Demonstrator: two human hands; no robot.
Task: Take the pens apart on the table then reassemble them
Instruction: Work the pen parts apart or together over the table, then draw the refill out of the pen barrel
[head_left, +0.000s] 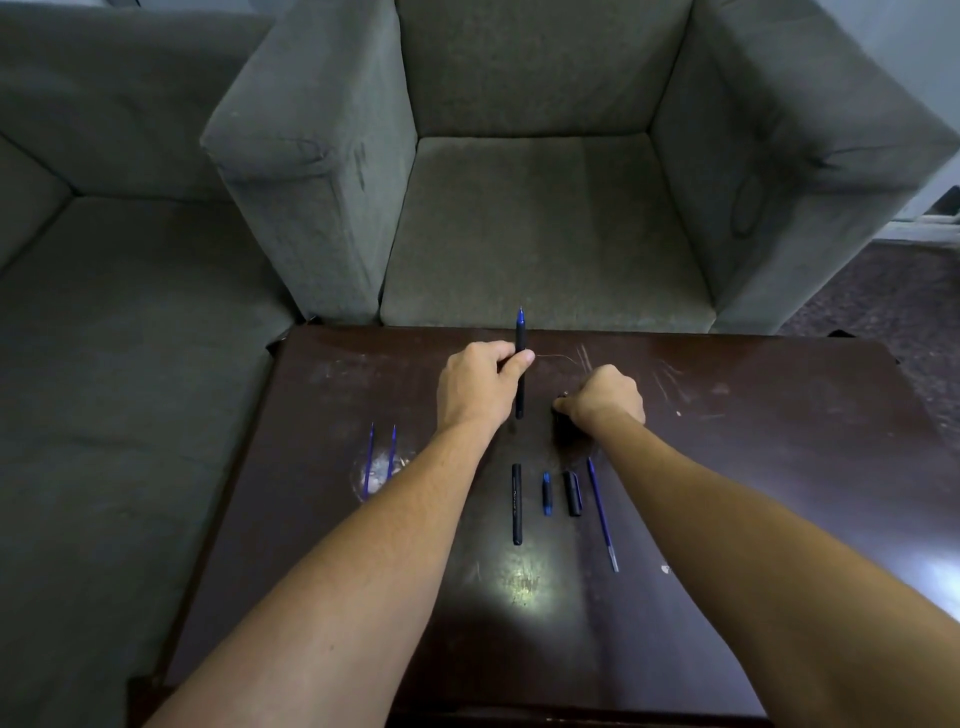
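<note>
Head | scratched dark table (779, 467) | grey armchair (535, 223) behind | pen parts (545, 493)

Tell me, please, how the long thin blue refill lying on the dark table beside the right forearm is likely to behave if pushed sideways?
The long thin blue ink refill is slim and round, so it would probably roll across the glossy dark wooden table rather than slide. It looks very light, so a nudge may send it far. Being so narrow, it may flex slightly when pinched.
</note>
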